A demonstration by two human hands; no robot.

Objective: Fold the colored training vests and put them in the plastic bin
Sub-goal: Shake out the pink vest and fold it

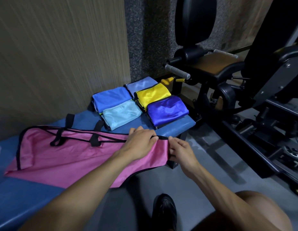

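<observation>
Both hands, left hand (pixel 141 144) and right hand (pixel 181 152), pinched the pink vest's (pixel 70 157) black-trimmed edge; no writing was legible.

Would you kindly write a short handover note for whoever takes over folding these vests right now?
Left hand rests on the pink vest and pinches its black trim; right hand pinches the same end.
The pink vest lies spread on the blue bench, only partly folded.
Done: five folded vests sit at the bench's far end.
Left: finish folding the pink one, then bin them all; no bin is in view.
</observation>
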